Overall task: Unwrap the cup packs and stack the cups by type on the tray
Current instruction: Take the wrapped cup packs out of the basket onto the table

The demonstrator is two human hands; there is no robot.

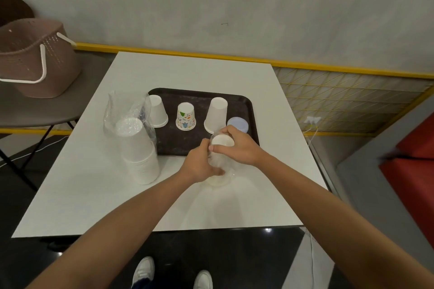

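A dark tray [202, 96] lies on the white table [94, 195]. Upside down on it stand a short white cup stack [156, 111], a patterned cup [186, 116], a tall white cup stack [217, 114] and a pale blue cup [238, 124]. Just in front of the tray stands a cup pack in clear wrap [220, 145]. My left hand [202, 164] grips its side and wrap. My right hand [239, 145] holds its top end. Left of the tray stands a large stack of white cups [138, 150], its clear wrap [122, 108] pushed back and open.
A brown woven basket [35, 58] with white handles sits on a grey side table [35, 110] at the left. A yellow rail and mesh panel [352, 101] run behind the table. A red seat [413, 166] is at the right. My shoes show below the table's near edge.
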